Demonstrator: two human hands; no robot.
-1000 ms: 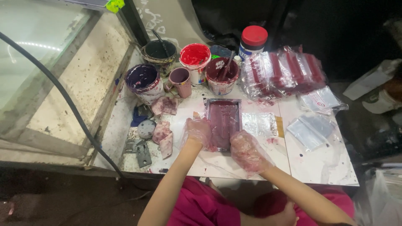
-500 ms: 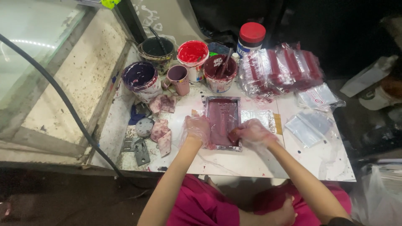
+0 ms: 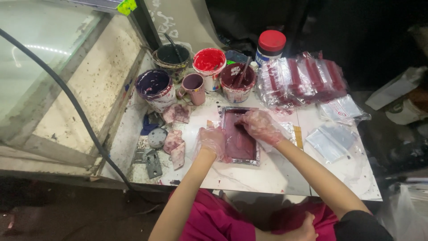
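Centrally, maroon tray, left hand beside, right hand atop

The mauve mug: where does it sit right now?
In the head view the mauve mug stands at the table's far edge, left of centre, between the purple paint tub and the red paint tub.
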